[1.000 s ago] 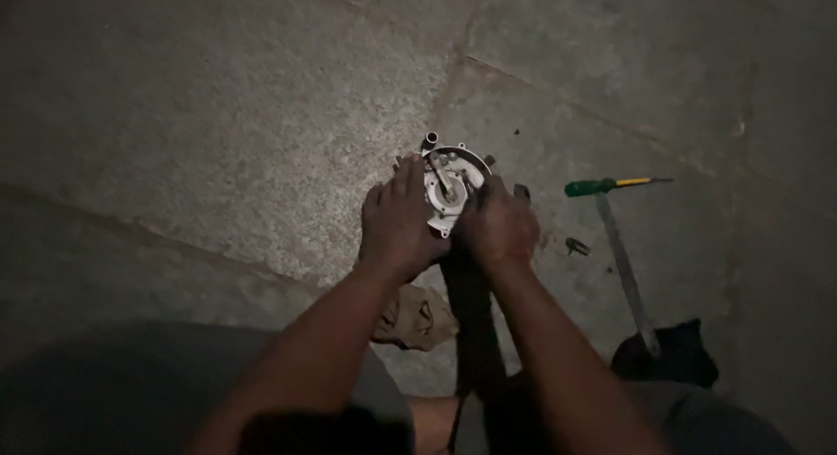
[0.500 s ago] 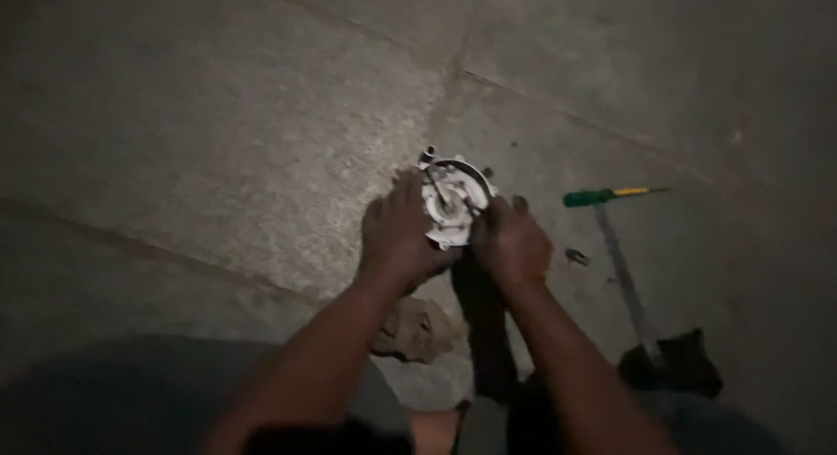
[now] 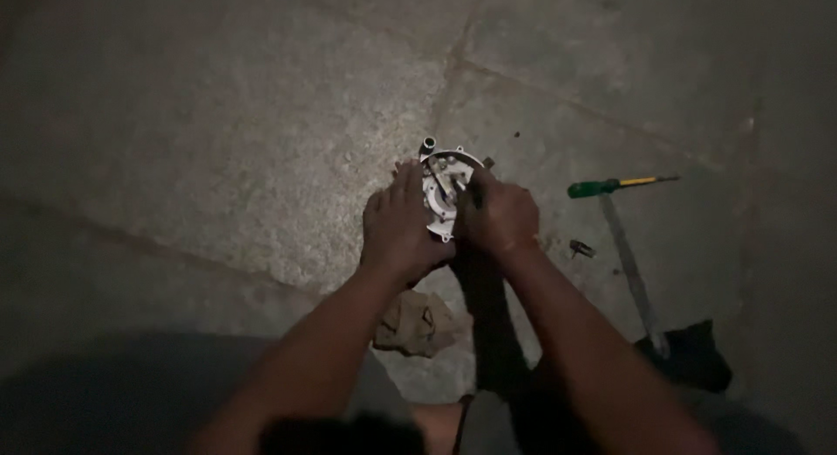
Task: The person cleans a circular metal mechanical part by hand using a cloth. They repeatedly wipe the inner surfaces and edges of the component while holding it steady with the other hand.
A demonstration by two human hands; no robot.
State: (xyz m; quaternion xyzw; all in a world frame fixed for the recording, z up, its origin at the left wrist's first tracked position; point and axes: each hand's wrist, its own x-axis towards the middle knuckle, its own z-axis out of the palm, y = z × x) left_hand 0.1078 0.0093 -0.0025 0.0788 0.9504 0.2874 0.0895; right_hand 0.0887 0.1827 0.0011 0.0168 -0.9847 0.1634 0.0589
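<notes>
A round white and metal machine part (image 3: 442,186) with a small pipe stub at its top lies on the stone floor. My left hand (image 3: 399,231) rests flat against its left side and steadies it. My right hand (image 3: 499,215) is closed around a thin dark tool whose tip sits on the part's face. Most of the part's lower half is hidden under both hands.
A screwdriver with a green and yellow handle (image 3: 610,186) lies to the right, beside a long grey metal bar (image 3: 635,276). A small metal piece (image 3: 581,247) sits near my right wrist. A crumpled brown rag (image 3: 417,322) lies below my hands, a black cloth (image 3: 693,355) at lower right.
Both hands have stayed on the round part, shifting only slightly. The view has drifted a little; nothing was picked up or let go.
</notes>
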